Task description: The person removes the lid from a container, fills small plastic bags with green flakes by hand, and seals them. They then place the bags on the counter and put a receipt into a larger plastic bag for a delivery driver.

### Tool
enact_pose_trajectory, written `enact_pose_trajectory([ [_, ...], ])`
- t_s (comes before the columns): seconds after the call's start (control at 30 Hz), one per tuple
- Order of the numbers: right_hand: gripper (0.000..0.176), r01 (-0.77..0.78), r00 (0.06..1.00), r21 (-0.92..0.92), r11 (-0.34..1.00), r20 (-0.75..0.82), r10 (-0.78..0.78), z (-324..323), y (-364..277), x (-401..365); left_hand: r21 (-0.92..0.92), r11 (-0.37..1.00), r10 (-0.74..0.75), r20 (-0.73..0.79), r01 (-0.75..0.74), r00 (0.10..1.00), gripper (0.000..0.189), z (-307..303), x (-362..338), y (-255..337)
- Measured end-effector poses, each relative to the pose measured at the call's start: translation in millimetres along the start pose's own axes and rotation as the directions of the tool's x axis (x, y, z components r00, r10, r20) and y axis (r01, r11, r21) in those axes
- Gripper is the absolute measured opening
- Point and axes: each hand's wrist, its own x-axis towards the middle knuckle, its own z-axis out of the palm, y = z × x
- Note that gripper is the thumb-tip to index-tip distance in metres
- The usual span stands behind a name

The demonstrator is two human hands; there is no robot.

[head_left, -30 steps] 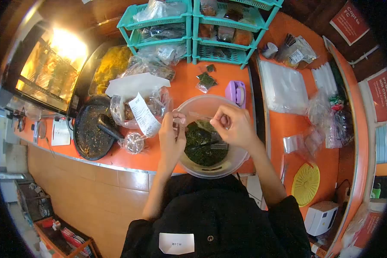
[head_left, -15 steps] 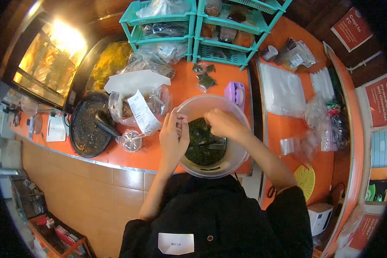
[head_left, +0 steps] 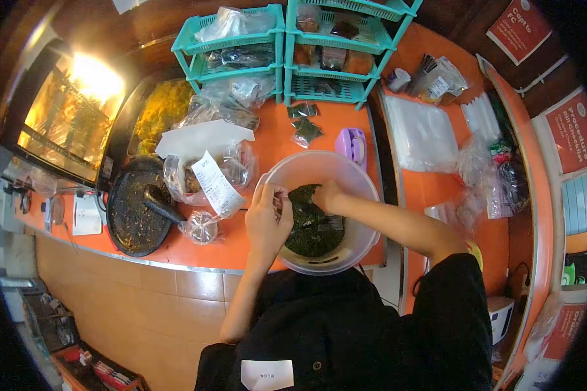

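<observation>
A translucent plastic tub (head_left: 365,171) stands at the counter's front edge, partly filled with finely chopped dark green food (head_left: 312,236). My right hand (head_left: 329,198) reaches down into the tub from the right. Its fingertips are hidden at the green food. At the tub's left rim is my left hand (head_left: 266,218), fingers curled together; whatever they hold is too small to make out. Small clear packets of green food (head_left: 305,130) lie behind the tub, beside a purple tape dispenser (head_left: 352,144).
To the left are a stone mortar with a pestle (head_left: 137,218), bagged goods with a paper receipt (head_left: 216,184) and a lit display case (head_left: 72,117). Teal tiered racks (head_left: 228,49) stand behind. Clear plastic bags (head_left: 421,133) lie on the right-hand counter.
My right hand has gone lower into the tub, its fingertips now out of sight, and its elbow has swung outward. My left hand stays at the rim. The view has shifted slightly.
</observation>
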Motion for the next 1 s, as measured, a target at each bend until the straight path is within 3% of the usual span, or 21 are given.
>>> enact_pose_trajectory([
  [0.1,0.014,-0.085,0.996,0.303,0.949,0.016,0.084,-75.4,9.2,-50.1,0.101,0.995,-0.03,0.114,0.018,0.993,0.012,-4.0,1.0,0.9],
  [0.17,0.014,-0.1,0.986,0.412,0.905,-0.083,0.147,-95.8,13.5,-70.1,0.224,0.975,-0.063,0.257,0.004,0.964,0.015,-3.5,-1.2,3.3],
  [0.27,0.013,-0.046,0.934,0.607,0.794,-0.255,0.249,-117.0,15.6,-99.2,0.186,0.98,-0.142,0.426,0.067,0.893,0.02,1.5,-4.5,8.8],
  [0.37,0.01,0.072,0.895,0.787,0.612,-0.322,0.309,-132.0,18.3,-124.9,0.008,0.994,0.106,0.296,-0.113,0.949,0.025,18.7,-2.3,-12.5],
  [0.4,0.008,0.115,0.889,0.835,0.539,-0.328,0.318,-132.9,19.0,-130.3,-0.053,0.994,0.105,0.283,-0.093,0.953,0.025,20.0,-0.5,-12.5],
  [0.5,0.008,0.28,0.88,0.893,0.352,-0.386,0.278,-118.9,15.3,-135.9,-0.216,0.976,0.08,0.245,-0.026,0.966,0.02,21.6,3.8,-7.1],
  [0.6,0.008,0.192,0.881,0.955,0.226,-0.269,0.389,-132.7,7.2,-146.8,-0.312,0.949,0.012,0.193,0.05,0.981,0.007,20.4,6.1,12.7],
  [0.67,0.012,0.271,0.835,0.943,0.194,-0.33,0.441,-123.8,4.3,-140.1,-0.346,0.933,-0.053,0.127,0.094,0.991,0.007,22.2,4.7,21.7],
  [0.77,0.012,0.378,0.807,0.92,0.102,-0.382,0.45,-107.8,1.1,-130.6,-0.111,0.994,0.061,0.393,-0.018,0.918,0.021,9.6,5.6,19.8],
  [0.8,0.011,0.41,0.806,0.91,0.062,-0.394,0.442,-106.0,0.4,-130.7,-0.179,0.981,0.008,0.426,0.076,0.905,0.023,8.8,3.9,18.6],
  [0.87,0.01,0.329,0.888,0.938,-0.108,-0.269,0.372,-105.9,4.2,-136.9,-0.3,0.917,-0.084,0.502,0.264,0.861,0.025,9.4,-0.2,14.8],
  [0.9,0.01,0.279,0.922,0.942,-0.188,-0.208,0.327,-106.0,5.2,-139.5,-0.293,0.92,-0.079,0.513,0.26,0.855,0.024,9.2,-1.0,13.3],
  [0.97,0.01,0.285,0.847,0.956,0.073,-0.287,0.448,-101.1,-0.1,-138.4,-0.279,0.926,-0.07,0.533,0.253,0.843,0.022,8.7,-2.0,11.6],
  [1.0,0.009,0.269,0.802,0.942,0.202,-0.335,0.494,-102.1,-3.6,-139.1,-0.138,0.98,-0.068,0.45,0.144,0.891,0.021,8.2,-3.6,14.1],
])
